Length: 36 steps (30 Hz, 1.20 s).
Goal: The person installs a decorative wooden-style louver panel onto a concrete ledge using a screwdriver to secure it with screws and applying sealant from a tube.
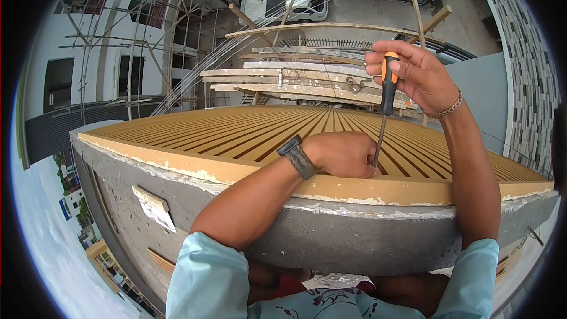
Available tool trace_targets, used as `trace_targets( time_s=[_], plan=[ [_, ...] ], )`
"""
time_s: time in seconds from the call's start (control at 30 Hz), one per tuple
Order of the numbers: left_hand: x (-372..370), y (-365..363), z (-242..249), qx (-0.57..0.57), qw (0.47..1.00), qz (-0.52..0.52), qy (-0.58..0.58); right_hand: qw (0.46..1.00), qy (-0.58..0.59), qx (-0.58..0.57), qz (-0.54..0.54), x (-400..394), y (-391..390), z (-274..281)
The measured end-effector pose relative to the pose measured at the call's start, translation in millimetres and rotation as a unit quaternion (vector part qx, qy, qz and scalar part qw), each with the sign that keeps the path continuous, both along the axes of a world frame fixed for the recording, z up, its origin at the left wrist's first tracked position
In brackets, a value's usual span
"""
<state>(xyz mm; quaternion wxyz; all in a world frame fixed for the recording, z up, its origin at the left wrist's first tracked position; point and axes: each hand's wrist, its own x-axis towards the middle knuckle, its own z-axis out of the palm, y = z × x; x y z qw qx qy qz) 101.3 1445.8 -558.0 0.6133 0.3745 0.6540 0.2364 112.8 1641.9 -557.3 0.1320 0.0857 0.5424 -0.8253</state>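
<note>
An orange-and-black screwdriver stands nearly upright over the tan slatted panel, its tip pointing down. My right hand, with a chain bracelet at the wrist, has its fingers curled round the upper handle. Lower down, my left hand, wearing a dark watch, is closed at the panel's near edge. Its thumb and finger pinch around the lower end of the shaft. Whether a screw sits under the tip is hidden by those fingers.
A rough grey concrete ledge runs between my body and the panel. Beyond the panel lie paint-spattered scaffold planks and wooden poles, with overhead cables beside them. A white vehicle is far below. A pale scrap rests on the left.
</note>
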Motion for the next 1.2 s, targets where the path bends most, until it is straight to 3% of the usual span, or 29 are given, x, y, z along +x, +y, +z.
trace_targets(
  time_s=[0.13, 0.2, 0.23, 0.3, 0.43, 0.53, 0.6, 0.73, 0.8, 0.93, 1.0, 1.13, 1.2],
  plan=[
    [1, -1, -3, 0.017, 1.0, 0.005, -0.003, 0.999, 0.001, 0.037, 0.005, -5, 0, -3],
    [1, 0, -3, 0.015, 1.0, 0.004, -0.012, 0.948, -0.033, 0.311, 0.064, -9, -2, 4],
    [0, 0, -3, 0.011, 1.0, 0.001, -0.019, 0.948, -0.033, 0.311, 0.064, -8, -1, 2],
    [1, 0, -5, 0.012, 1.0, 0.003, -0.021, 0.991, -0.012, 0.129, 0.039, -5, 2, -3],
    [-1, 1, -2, 0.003, 1.0, -0.005, -0.017, 0.998, -0.008, 0.035, -0.049, -2, -5, -2],
    [0, 0, -4, 0.02, 1.0, -0.003, -0.003, 0.997, -0.003, 0.079, -0.017, -6, -1, 1],
    [-1, 0, -2, 0.02, 1.0, -0.004, -0.003, 0.942, -0.019, 0.328, 0.066, -7, -3, 14],
    [-1, 0, 2, 0.002, 1.0, 0.0, 0.005, 0.966, 0.025, 0.248, 0.063, -5, 3, 5],
    [0, -1, -4, 0.017, 1.0, 0.005, -0.004, 0.994, 0.011, 0.111, 0.0, -1, -2, 7],
    [0, -1, -5, 0.021, 1.0, 0.01, -0.012, 0.998, 0.046, 0.041, 0.009, -5, 5, -1],
    [0, -1, -7, 0.03, 0.999, 0.014, -0.02, 0.975, 0.003, 0.211, 0.073, -6, 5, 8],
    [-2, -1, -6, 0.033, 0.998, 0.018, -0.049, 0.97, 0.013, 0.226, 0.093, -6, 10, 8],
    [-3, -2, -8, 0.032, 0.997, 0.02, -0.062, 0.997, 0.007, 0.083, -0.007, 1, 2, 10]
  ],
)
